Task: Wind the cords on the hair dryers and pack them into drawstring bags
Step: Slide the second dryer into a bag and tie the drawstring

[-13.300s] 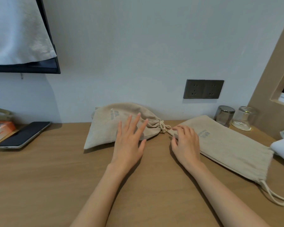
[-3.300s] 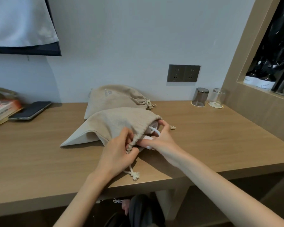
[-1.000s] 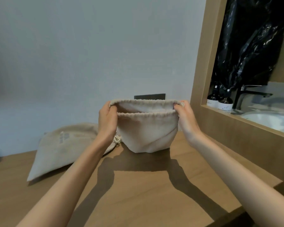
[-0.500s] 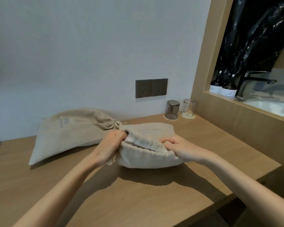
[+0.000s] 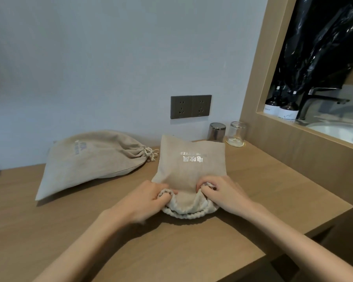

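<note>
A beige drawstring bag with white lettering lies flat on the wooden desk, its gathered mouth toward me. My left hand grips the left side of the bunched mouth, and my right hand grips the right side. A second beige bag, bulging and tied shut with a knotted cord, rests behind and to the left against the wall. No hair dryer or cord shows; the contents of both bags are hidden.
A dark double wall socket sits above the desk. Two upturned glasses stand at the back right corner. A wooden partition borders the desk on the right, with bottles, a tap and a basin beyond it. The desk's front edge runs close on the right.
The bag was held up open in the air a second ago; now it lies flat on the desk, lettering up, and both hands have bunched its mouth together.
</note>
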A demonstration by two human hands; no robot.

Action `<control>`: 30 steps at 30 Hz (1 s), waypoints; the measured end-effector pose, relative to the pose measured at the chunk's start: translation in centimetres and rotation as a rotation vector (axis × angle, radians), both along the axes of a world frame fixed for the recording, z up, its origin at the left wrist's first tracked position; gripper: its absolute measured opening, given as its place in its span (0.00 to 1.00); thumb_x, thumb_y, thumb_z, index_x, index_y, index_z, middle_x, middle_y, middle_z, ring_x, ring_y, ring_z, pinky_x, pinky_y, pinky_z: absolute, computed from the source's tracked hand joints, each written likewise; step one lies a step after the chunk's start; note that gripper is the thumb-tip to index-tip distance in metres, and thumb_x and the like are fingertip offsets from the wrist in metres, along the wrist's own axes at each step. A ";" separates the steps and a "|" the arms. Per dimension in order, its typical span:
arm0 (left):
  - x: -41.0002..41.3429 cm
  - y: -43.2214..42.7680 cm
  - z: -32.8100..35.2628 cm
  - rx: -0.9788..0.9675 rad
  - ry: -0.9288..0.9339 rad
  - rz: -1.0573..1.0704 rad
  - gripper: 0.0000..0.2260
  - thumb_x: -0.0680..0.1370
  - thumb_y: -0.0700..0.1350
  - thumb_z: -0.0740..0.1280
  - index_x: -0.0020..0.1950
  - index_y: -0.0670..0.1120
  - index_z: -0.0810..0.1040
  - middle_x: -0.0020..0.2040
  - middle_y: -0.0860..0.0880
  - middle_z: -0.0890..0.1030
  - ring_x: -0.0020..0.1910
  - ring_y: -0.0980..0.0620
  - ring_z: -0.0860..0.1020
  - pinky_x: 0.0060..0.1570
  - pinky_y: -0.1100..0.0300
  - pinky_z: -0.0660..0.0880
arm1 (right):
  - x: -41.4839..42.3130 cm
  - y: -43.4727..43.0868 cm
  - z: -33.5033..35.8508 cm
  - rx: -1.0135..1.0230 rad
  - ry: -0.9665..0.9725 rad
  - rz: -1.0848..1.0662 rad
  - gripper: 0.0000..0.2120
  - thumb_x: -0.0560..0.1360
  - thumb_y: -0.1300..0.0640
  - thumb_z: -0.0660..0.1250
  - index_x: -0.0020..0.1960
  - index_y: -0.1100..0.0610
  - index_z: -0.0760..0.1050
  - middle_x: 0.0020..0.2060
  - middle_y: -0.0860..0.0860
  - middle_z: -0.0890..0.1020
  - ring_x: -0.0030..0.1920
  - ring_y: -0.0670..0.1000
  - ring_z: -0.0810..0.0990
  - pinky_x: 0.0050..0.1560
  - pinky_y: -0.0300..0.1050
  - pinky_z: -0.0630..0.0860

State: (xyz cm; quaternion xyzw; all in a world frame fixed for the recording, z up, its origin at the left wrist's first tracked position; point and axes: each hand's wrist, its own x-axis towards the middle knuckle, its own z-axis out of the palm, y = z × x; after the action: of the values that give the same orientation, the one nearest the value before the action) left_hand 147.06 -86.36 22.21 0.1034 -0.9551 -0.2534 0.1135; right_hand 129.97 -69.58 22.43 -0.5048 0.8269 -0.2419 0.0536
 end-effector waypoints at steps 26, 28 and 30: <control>-9.1 -2.7 -1.6 0.209 -0.089 0.136 0.11 0.73 0.47 0.66 0.52 0.43 0.77 0.72 0.51 0.64 0.70 0.53 0.63 0.63 0.58 0.62 | -5.5 -4.5 -3.5 -0.005 0.310 -0.309 0.24 0.80 0.62 0.53 0.70 0.39 0.67 0.69 0.48 0.70 0.58 0.54 0.65 0.53 0.46 0.65; -7.6 -2.7 -2.5 0.282 0.041 0.128 0.05 0.71 0.40 0.68 0.41 0.46 0.72 0.71 0.50 0.68 0.69 0.54 0.66 0.63 0.58 0.65 | -5.2 -3.8 -3.7 -0.080 0.358 -0.308 0.24 0.77 0.66 0.57 0.65 0.44 0.73 0.63 0.47 0.74 0.56 0.54 0.66 0.47 0.45 0.63; -6.5 -2.8 -3.3 0.276 0.124 0.129 0.07 0.69 0.40 0.68 0.40 0.46 0.71 0.70 0.51 0.70 0.66 0.56 0.69 0.63 0.57 0.67 | -4.6 -2.9 -3.9 -0.142 0.429 -0.305 0.23 0.73 0.69 0.60 0.59 0.46 0.78 0.58 0.47 0.77 0.54 0.53 0.67 0.44 0.45 0.60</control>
State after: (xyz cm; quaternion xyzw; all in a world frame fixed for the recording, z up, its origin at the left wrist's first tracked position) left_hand 140.53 -89.19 18.91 0.1635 -0.8937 -0.3803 0.1730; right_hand 125.37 -72.48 18.56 -0.4165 0.8669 -0.1921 -0.1954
